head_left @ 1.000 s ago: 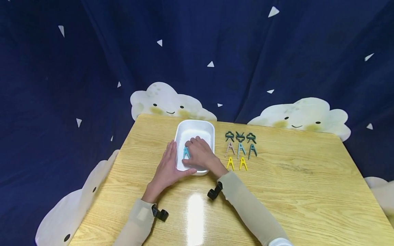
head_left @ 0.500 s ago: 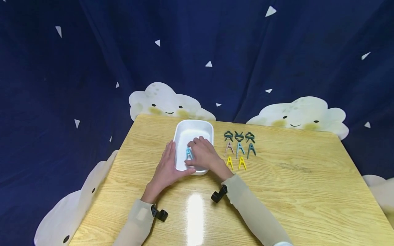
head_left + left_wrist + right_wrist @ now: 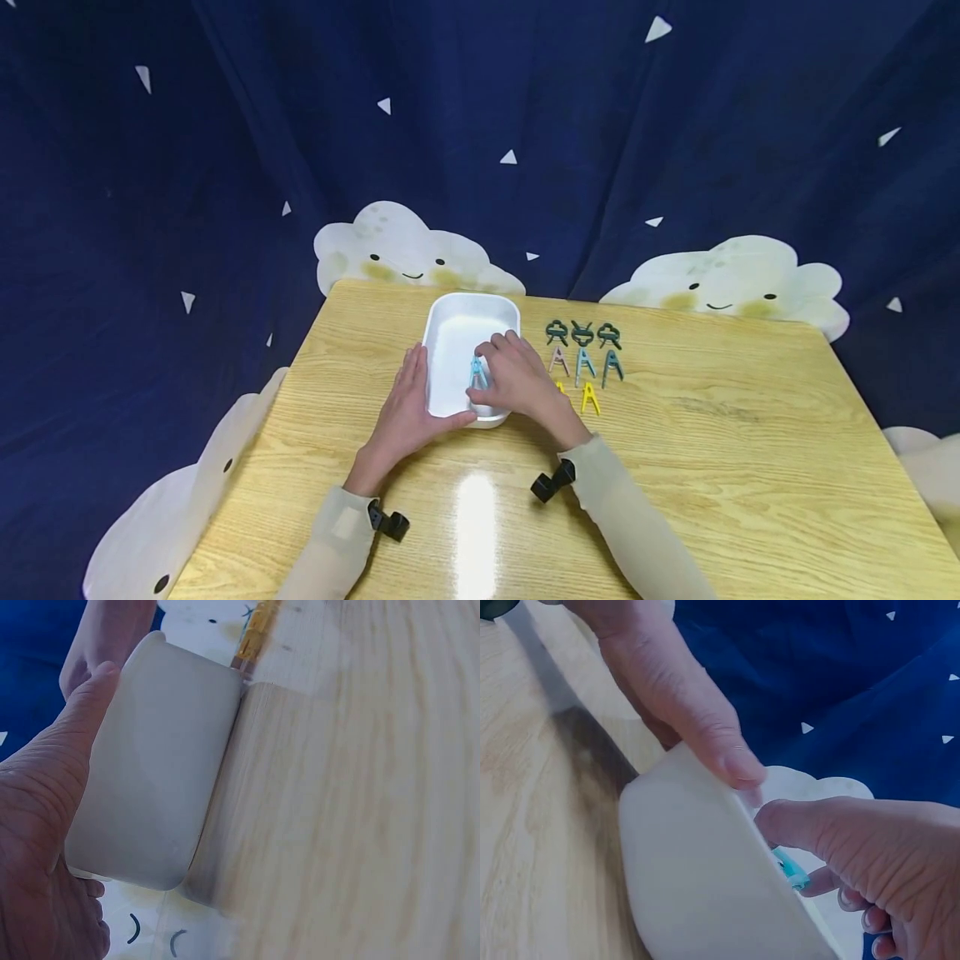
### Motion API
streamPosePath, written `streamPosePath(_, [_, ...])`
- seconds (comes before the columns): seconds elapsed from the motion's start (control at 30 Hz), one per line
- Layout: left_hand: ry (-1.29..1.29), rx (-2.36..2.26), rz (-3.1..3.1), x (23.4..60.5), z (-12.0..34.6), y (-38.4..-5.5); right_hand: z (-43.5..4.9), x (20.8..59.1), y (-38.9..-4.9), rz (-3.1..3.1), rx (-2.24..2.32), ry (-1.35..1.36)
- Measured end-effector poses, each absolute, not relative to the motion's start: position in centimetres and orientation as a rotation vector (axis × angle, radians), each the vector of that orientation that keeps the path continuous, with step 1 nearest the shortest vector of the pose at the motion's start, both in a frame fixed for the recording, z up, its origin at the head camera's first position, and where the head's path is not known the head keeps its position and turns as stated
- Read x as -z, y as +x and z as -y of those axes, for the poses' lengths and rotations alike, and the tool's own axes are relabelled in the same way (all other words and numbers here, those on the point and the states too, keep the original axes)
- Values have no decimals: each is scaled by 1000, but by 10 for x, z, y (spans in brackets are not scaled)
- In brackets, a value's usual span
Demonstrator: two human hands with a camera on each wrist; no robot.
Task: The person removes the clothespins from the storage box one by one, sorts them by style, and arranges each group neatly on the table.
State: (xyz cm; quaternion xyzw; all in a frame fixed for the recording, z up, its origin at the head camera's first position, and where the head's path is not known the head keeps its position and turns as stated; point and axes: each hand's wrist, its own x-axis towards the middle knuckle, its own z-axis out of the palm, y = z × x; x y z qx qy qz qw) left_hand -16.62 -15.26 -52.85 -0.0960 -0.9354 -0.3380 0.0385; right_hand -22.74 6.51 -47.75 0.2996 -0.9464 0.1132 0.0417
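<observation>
A white rectangular basin (image 3: 448, 329) stands on the wooden table. My left hand (image 3: 408, 402) rests against it, straight fingers along its left side and thumb along the near rim. In the left wrist view, the basin's outer wall (image 3: 161, 765) fills the space beside that thumb. Inside the basin, my right hand (image 3: 521, 379) pinches a light-blue clothespin (image 3: 477, 372) between thumb and fingers, its legs pointing toward me. The right wrist view shows the clothespin (image 3: 791, 870) partly hidden behind the rim, between the right thumb and index finger.
Right of the basin lie rows of clips: several dark green clips (image 3: 582, 334) at the back, then pink (image 3: 558, 362), light-blue (image 3: 586, 364) and dark teal clothespins (image 3: 612, 366), and yellow clothespins (image 3: 590, 398) in front. A dark blue curtain (image 3: 480, 125) hangs behind the table (image 3: 720, 450).
My right hand has moved rightward inside the basin together with the light-blue clothespin. The left hand and the basin hold their place.
</observation>
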Motion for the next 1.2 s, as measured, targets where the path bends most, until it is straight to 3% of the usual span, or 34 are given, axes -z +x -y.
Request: streamPosePath(1.2, [-277,1061,2869,531,153,-168,-173,474,-194,2876,-466,755])
